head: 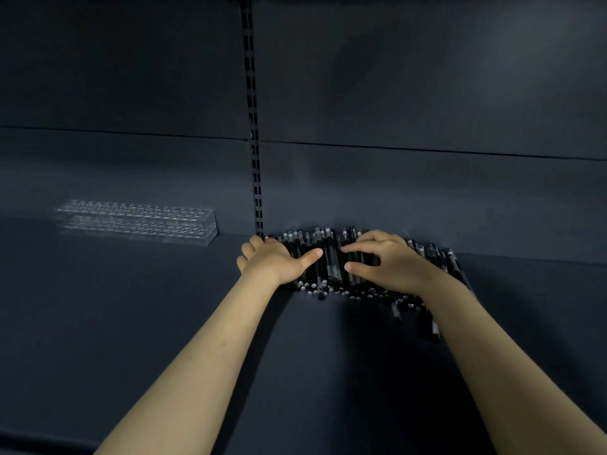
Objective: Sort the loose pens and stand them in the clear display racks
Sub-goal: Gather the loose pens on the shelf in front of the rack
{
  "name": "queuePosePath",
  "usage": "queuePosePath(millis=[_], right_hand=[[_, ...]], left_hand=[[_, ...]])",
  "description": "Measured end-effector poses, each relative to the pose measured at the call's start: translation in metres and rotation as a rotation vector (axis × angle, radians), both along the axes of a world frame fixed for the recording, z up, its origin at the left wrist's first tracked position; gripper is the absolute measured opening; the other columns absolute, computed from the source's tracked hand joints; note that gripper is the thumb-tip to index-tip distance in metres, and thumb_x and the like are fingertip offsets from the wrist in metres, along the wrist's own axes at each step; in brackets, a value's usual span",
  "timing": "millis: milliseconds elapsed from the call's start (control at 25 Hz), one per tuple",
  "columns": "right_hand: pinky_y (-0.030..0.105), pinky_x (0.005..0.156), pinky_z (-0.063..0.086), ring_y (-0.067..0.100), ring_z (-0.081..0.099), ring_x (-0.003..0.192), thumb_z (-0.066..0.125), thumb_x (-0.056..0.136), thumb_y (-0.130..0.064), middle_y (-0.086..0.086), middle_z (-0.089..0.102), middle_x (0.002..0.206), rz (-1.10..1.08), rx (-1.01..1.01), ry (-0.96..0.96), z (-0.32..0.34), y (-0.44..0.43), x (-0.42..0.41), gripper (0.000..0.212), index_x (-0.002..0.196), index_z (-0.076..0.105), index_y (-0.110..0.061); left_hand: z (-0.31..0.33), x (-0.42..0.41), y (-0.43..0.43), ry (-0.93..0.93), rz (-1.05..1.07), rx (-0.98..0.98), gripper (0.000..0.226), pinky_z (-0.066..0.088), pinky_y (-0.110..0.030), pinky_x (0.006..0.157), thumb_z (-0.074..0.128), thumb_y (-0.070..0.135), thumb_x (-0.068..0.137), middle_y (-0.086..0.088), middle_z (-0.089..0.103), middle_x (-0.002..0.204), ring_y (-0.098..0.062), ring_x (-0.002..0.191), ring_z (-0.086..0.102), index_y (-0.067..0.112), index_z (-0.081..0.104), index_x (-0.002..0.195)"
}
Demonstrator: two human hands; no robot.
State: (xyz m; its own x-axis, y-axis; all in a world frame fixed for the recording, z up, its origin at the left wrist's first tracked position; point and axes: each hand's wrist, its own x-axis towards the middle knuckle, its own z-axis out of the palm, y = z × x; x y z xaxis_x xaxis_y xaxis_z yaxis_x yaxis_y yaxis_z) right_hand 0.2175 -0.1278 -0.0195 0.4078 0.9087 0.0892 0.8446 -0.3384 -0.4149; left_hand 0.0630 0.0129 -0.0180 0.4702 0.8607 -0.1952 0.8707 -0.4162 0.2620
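Dozens of black pens (331, 269) lie in a loose heap on a dark shelf (164, 307), against its back panel (410, 192); a few stragglers (427, 326) lie nearer the front. Both hands rest on the heap. The left hand (276, 261) sits at its left end, thumb laid straight across the pens and fingers bent over the edge; I cannot tell whether they grip anything. The right hand (387, 261) is spread, its fingers loosely arched and touching the pens. Two clear display racks (138, 221) stand well apart to the left, beyond a slotted upright (254, 159).
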Motion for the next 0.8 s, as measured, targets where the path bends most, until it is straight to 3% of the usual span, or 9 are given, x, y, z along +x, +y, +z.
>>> queuePosePath(millis=[160,320,480,800], right_hand=[[0.039,0.111,0.023,0.012,0.023,0.134,0.054,0.090,-0.051,-0.016,0.039,0.137,-0.023,0.061,0.025,-0.002,-0.001,-0.001,0.034,0.123,0.056,-0.046],[0.046,0.116,0.017,0.012,0.019,0.140,0.049,0.091,-0.052,-0.017,0.033,0.147,0.002,0.095,-0.019,-0.006,0.005,-0.006,0.038,0.130,0.048,-0.052],[0.042,0.115,0.003,0.009,0.008,0.145,0.043,0.094,-0.052,-0.022,0.023,0.153,0.031,0.005,-0.015,-0.007,0.005,-0.010,0.038,0.133,0.044,-0.055],[0.043,0.114,0.004,0.009,0.009,0.145,0.043,0.094,-0.053,-0.021,0.024,0.153,0.026,0.019,-0.040,-0.010,0.003,-0.009,0.037,0.131,0.045,-0.055]], left_hand=[[-0.002,0.002,0.000,-0.084,0.054,-0.070,0.123,0.024,-0.042,0.113,0.040,0.091,0.068,-0.015,0.014,0.155,-0.034,0.142,0.017,0.004,0.014,0.153],[-0.005,0.004,0.002,-0.132,0.104,-0.092,0.128,0.023,-0.041,0.114,0.044,0.092,0.064,-0.014,0.017,0.153,-0.033,0.142,0.017,0.005,0.013,0.152],[-0.006,0.004,0.008,-0.155,0.123,-0.133,0.121,0.023,-0.042,0.114,0.050,0.086,0.068,-0.013,0.017,0.155,-0.033,0.144,0.016,0.008,0.014,0.153],[-0.008,0.001,0.014,-0.226,0.089,-0.193,0.103,0.026,-0.042,0.115,0.060,0.071,0.078,-0.011,0.021,0.157,-0.031,0.145,0.017,0.011,0.022,0.152]])
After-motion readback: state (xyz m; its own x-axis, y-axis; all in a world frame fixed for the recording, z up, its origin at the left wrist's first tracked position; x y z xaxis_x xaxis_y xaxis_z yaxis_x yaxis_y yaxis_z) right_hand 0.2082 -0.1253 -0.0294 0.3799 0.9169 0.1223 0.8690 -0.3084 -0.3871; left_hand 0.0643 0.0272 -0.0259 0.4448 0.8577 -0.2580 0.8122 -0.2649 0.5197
